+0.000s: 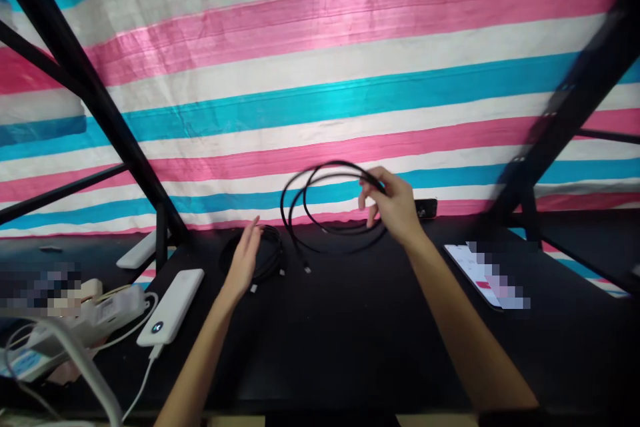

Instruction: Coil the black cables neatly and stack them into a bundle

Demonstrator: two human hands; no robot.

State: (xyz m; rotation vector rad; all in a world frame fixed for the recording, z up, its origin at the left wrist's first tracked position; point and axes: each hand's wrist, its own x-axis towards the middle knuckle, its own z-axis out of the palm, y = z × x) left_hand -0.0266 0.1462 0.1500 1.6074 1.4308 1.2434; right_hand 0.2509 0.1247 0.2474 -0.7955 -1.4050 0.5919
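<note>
1. Cord (340, 163) is up off the desk (350, 347) in big loose loops. The right hand (377, 197) pinches it at one side, with the thumb and fingers closed on it.
2. One end of it, with a small plug (307, 269), hangs down low. I can't tell if that end touches the desk.
3. The left hand (245, 257) is open, with its fingers out straight. It is right by a black coil (277, 252) that lies on the desk. I can't tell if they touch. Two little tips (254, 288) show beside the coil.
4. The step now looks like holding up the loops. Moving them well would need a snug pinch, so they don't slip or catch on the coil.
5. On the left is a white power bank (173, 307) with a white wire (143, 383) in it. The power strip (117, 307) is past it.
6. A phone (473, 273) lies on the right. A striped sheet (320, 103) hangs behind.
</note>
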